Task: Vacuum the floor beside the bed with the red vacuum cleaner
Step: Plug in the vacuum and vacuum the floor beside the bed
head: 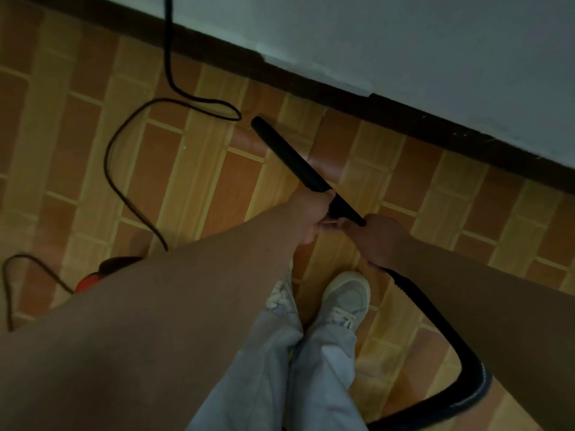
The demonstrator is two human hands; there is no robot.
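I see open floor [199, 181] at centre; a black power cord [107, 157] loops across the left, and a dark baseboard [342, 99] blocks the upper right.

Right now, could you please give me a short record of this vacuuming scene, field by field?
left hand: left hand grips the black wand partway along
right hand: right hand grips the wand's rear end
wand tip: aimed at the tiled floor; contact cannot be told
hose: hose curves down from the right hand
vacuum cleaner: red vacuum cleaner, mostly hidden behind the left forearm
cord: black cord looped on the floor, left of the wand
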